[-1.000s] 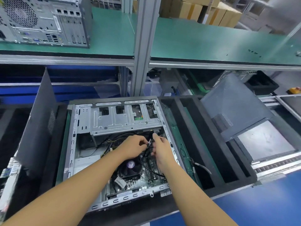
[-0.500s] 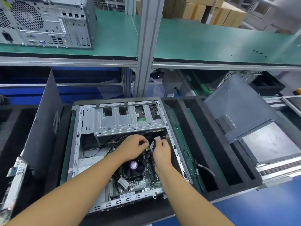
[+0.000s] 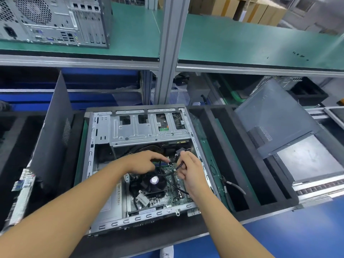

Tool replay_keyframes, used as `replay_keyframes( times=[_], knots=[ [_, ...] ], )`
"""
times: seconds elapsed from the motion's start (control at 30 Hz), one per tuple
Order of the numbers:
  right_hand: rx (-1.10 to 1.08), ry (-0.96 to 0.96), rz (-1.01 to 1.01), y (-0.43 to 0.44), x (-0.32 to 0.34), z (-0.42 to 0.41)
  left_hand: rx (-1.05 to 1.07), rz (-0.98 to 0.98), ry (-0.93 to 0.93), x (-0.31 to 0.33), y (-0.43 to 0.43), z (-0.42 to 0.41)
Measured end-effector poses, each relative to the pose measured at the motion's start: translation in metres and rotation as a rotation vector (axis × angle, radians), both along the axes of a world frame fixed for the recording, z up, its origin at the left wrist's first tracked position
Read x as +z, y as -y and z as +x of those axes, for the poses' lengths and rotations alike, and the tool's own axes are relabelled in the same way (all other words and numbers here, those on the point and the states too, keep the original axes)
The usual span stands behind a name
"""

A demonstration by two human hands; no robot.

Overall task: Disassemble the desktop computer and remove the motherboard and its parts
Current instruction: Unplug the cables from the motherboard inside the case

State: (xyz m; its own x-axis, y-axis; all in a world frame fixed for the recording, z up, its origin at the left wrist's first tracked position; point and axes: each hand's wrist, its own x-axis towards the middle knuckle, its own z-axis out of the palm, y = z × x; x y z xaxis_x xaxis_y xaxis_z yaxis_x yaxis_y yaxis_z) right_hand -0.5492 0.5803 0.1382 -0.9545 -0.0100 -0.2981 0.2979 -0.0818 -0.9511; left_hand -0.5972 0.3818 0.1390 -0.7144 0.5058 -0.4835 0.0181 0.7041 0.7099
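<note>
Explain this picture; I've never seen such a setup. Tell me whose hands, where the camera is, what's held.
One camera, worn on a person's head, looks down at their bare hands. An open computer case lies in a black foam tray, motherboard and fan exposed. The right hand pinches a black cable above the board. The left hand reaches beside it; whether it holds anything is unclear. A side panel leans at right; another computer stands on the shelf behind.

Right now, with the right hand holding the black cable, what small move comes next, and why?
Probably draw the black cable up and aside: the right hand grips it, its plug seems free, and the left hand rests on the motherboard.
</note>
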Motion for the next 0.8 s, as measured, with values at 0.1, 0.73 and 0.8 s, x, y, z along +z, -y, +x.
replay_keyframes(
  times=[0.1,0.73,0.8],
  knots=[
    [0.018,-0.091,-0.001,-0.007,0.009,0.002,-0.117,0.017,0.027,0.006,0.000,0.005],
    [0.548,0.363,0.855,-0.005,0.018,-0.002,0.224,0.110,-0.174,0.028,0.041,-0.001],
    [0.652,0.365,1.057,0.000,0.014,-0.005,0.264,0.050,-0.232,0.024,0.039,0.001]
  ],
)
